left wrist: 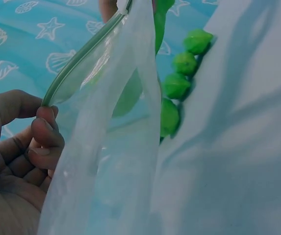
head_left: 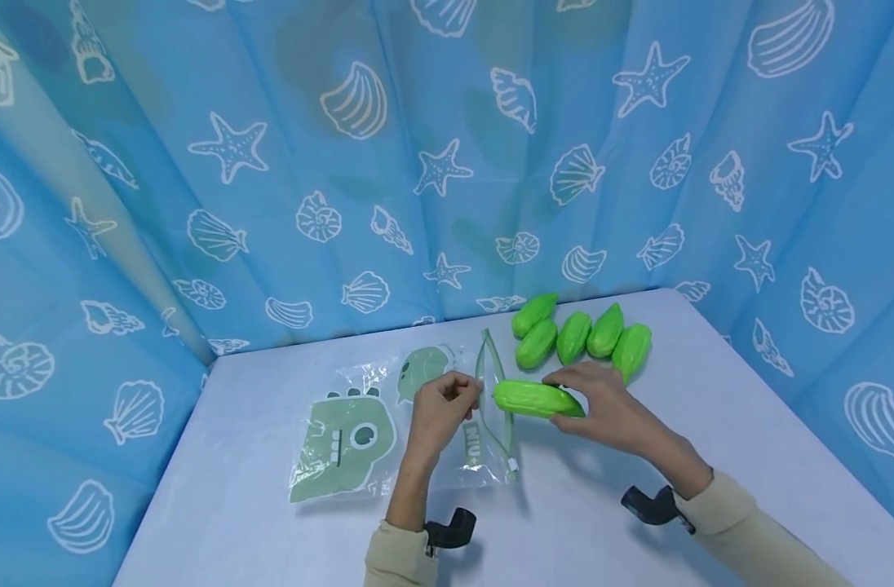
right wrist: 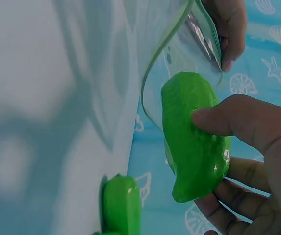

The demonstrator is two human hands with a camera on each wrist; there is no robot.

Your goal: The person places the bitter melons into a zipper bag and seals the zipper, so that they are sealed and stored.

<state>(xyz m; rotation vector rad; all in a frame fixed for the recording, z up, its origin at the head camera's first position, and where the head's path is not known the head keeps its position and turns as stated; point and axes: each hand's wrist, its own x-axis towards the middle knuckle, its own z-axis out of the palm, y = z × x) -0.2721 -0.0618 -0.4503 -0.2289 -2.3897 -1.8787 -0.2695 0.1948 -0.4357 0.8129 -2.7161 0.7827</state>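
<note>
A clear zip bag (head_left: 432,481) with green cartoon monsters lies on the table, its green-edged mouth spread apart and facing right. My left hand (head_left: 440,412) pinches one edge of that mouth between thumb and fingers, as the left wrist view shows at the green zip strip (left wrist: 76,61). In my right hand (head_left: 601,408) is a bright green, ridged fake vegetable (head_left: 535,399), gripped at its pointed end by thumb and fingers. Its blunt end points at the bag's opening. In the right wrist view the green vegetable (right wrist: 194,137) stands just before the mouth.
Several more green vegetables (head_left: 575,336) lie in a group at the back right of the white table (head_left: 256,391). A white zip slider (head_left: 512,465) sits at the mouth's near corner. Blue curtains (head_left: 447,163) with shell prints hang behind and at both sides.
</note>
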